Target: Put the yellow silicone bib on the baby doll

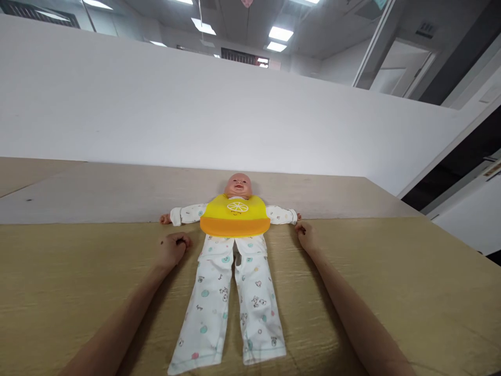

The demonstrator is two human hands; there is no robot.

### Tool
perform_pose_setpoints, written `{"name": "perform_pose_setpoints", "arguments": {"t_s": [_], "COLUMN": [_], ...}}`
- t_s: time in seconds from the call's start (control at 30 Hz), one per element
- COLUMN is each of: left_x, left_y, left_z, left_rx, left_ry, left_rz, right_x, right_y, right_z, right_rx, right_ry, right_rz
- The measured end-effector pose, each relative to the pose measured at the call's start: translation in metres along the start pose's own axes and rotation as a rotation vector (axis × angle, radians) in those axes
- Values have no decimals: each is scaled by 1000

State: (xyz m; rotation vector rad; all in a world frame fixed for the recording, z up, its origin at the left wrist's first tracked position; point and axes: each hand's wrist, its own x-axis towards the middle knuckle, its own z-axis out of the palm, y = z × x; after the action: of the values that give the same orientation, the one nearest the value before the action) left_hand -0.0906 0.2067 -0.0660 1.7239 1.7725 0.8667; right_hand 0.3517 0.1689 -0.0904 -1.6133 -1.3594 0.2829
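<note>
Your forearms lay nearest, left hand and right hand curled, apparently empty, at eight and four o'clock of the bib, the doll supine at your twelve, arms outspread, presumably leaving the bib unobstructed.

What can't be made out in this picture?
All in the head view:
- Chest of the doll's top: covered by the yellow bib.
- Bib's fastening: behind the doll's neck.
- Doll's feet: none show past the trousers.
- Palms of the left hand and right hand: hidden by their own backs and curled fingers.
- Table's near edge: cut off by the bottom edge.
- Dark wall sign: too small and blurred.
</note>
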Motion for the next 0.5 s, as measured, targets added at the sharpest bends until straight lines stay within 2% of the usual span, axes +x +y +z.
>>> {"name": "perform_pose_setpoints", "arguments": {"t_s": [0.17, 0.27, 0.5], "left_x": [2, 2, -1], "left_y": [-6, -7, -5], "left_z": [0, 1, 3], "left_rx": [31, -7, -208], "left_ry": [21, 0, 2], "left_rz": [58, 22, -45], "right_x": [-1, -3, -11], "right_y": [-12, -17, -30], "right_z": [-3, -6, -9], "right_rx": [45, 98, 319], "right_ry": [-62, -111, -395], "right_rz": [62, 101, 221]}}
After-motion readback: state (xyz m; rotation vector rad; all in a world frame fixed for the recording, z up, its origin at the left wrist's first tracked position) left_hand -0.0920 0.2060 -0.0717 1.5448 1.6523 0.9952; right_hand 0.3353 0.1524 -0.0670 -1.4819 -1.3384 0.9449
